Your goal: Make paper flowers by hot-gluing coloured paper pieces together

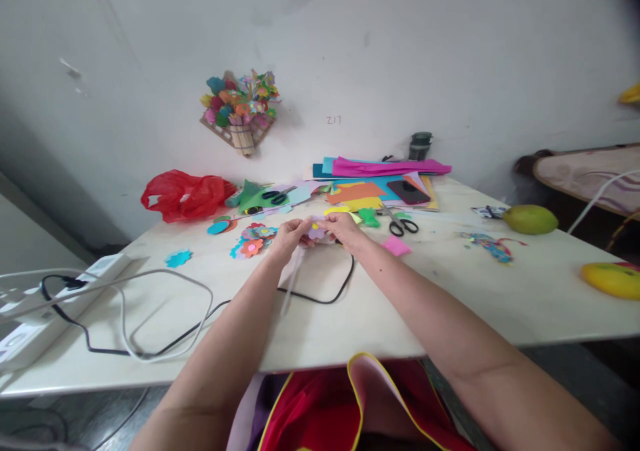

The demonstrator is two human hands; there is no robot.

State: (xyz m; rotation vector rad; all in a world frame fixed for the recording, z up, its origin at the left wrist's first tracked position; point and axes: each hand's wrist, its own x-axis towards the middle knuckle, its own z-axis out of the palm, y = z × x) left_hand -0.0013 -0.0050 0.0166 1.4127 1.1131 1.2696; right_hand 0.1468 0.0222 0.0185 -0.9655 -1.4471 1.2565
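A small pale purple flower cutout point(316, 229) with a yellow centre is pinched between my two hands above the middle of the table. My left hand point(294, 232) grips its left side, fingers closed. On its right side, my right hand point(341, 227) closes finger and thumb on the edge. Below the hands slants a thin whitish stick point(293, 281); what holds its upper end is hidden. To the left lies a cluster of coloured flower cutouts point(253, 244). Black-handled scissors point(401, 225) and a pink piece point(397, 245) rest right of my right hand.
A power strip point(75, 297) with looping cables occupies the table's left. Along the back lie a red plastic bag point(185, 194), a second pair of scissors point(277, 196), coloured sheets point(360, 194) and a phone point(409, 192). A green mango-like fruit point(531, 219) sits at right.
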